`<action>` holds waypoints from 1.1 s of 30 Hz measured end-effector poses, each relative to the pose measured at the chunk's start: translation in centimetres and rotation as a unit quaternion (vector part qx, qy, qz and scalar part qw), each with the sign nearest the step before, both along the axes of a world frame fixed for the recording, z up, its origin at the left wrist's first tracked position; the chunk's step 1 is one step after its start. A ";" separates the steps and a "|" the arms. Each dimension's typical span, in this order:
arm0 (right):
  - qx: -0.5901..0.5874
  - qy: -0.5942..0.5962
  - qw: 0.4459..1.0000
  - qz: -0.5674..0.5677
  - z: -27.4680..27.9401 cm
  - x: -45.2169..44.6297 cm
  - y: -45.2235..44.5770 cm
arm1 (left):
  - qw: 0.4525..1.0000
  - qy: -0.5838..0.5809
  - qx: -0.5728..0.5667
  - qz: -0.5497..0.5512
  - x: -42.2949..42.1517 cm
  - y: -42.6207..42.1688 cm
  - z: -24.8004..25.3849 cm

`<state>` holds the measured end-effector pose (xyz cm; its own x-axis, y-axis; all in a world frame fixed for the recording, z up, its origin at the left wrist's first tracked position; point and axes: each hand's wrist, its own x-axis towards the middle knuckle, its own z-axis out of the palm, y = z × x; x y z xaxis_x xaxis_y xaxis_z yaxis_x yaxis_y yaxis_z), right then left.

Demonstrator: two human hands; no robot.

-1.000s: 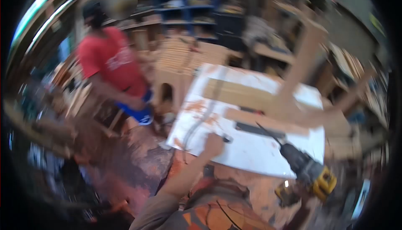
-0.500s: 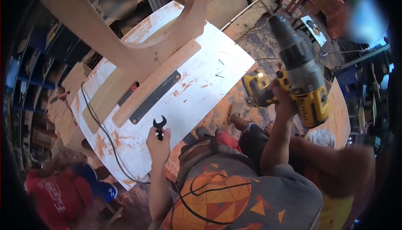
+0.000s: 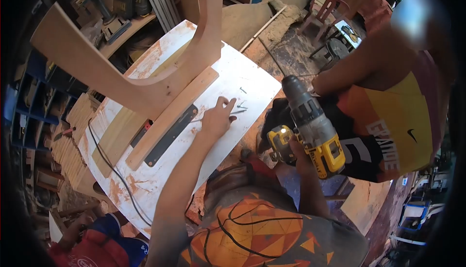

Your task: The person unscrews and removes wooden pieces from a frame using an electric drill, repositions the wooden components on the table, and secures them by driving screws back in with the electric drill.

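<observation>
My right hand [image 3: 300, 153] grips a yellow and black cordless drill [image 3: 313, 121] by its handle. The drill tilts up and away, a long thin bit in its chuck and a battery at its base. My left hand [image 3: 217, 120] is low over the white board [image 3: 228, 143], fingers bent and partly spread. A wrench [image 3: 239, 112] appears edge-on, its slim dark ends showing on either side of that hand; the palm hides its middle. Small screws [image 3: 242, 105] lie just beyond my fingertips. To the left, a curved wooden piece [image 3: 165, 89] stands against a wooden strip [image 3: 170, 121].
A dark metal plate [image 3: 172, 136] lies beside the strip. A black cable [image 3: 114, 157] crosses the board's left side. One person [image 3: 388, 121] sits close on the right; another in a red shirt [image 3: 92, 247] is at lower left. Stacked wood strips [image 3: 73, 136] lie left.
My left hand has moved from the board's near edge toward the screws, turning palm down. My right hand has lowered the drill and brought it left. My view has shifted, showing more of the person at right.
</observation>
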<state>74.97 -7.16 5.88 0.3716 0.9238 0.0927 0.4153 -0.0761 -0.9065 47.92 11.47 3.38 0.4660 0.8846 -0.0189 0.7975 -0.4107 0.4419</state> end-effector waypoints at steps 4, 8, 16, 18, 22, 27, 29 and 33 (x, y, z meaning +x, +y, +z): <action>0.000 -0.124 0.983 0.132 -0.4 4.4 0.0 | 0.996 0.076 0.009 -0.053 3.3 5.3 -0.7; -0.148 0.089 0.982 0.070 2.0 7.0 1.5 | 0.982 0.146 -0.037 -0.112 4.7 8.6 -1.3; -0.016 0.177 0.983 -0.037 5.2 9.8 2.3 | 0.980 0.126 0.068 -0.137 5.5 7.5 -4.0; -0.120 0.187 0.972 -0.080 5.6 10.3 2.3 | 0.978 0.155 0.050 -0.131 5.7 7.4 -3.5; 0.023 0.161 0.987 -0.009 3.3 11.4 1.6 | 0.988 0.143 -0.051 0.004 6.0 7.3 -2.8; -0.012 0.190 0.982 -0.008 4.0 11.1 1.3 | 0.992 0.108 -0.044 0.045 4.9 6.4 -3.4; -0.020 0.166 0.986 -0.016 4.1 10.8 1.2 | 0.993 0.092 -0.042 0.054 4.5 5.8 -3.8; -0.006 0.170 0.985 0.000 5.7 9.3 2.5 | 0.985 0.149 -0.037 0.076 3.8 5.0 -3.8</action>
<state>84.25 -4.65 11.57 0.3789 0.9242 -0.0488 0.0877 -0.0884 -0.9922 51.74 16.44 -0.40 0.2923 0.9345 -0.2030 0.9463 -0.2519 0.2028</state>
